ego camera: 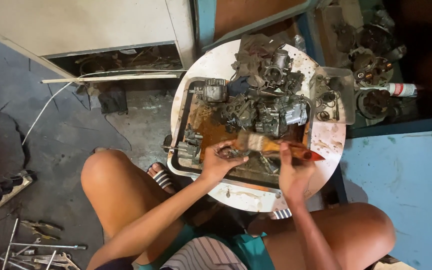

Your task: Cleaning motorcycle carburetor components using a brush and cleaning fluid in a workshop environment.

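Orange-handled paintbrush with pale bristles (276,146) gripped in right hand (293,172), fingers closed round handle, bristles pointing toward left hand. Left hand (219,161) closed on small grey metal part (233,152), just beside bristles, over shallow rectangular metal tray (182,125). Beyond both hands: cluster of grey carburetor bodies (261,107) in tray. Tray sits on round white stained table (332,137). Far left of left hand: wrenches (36,247) on floor.
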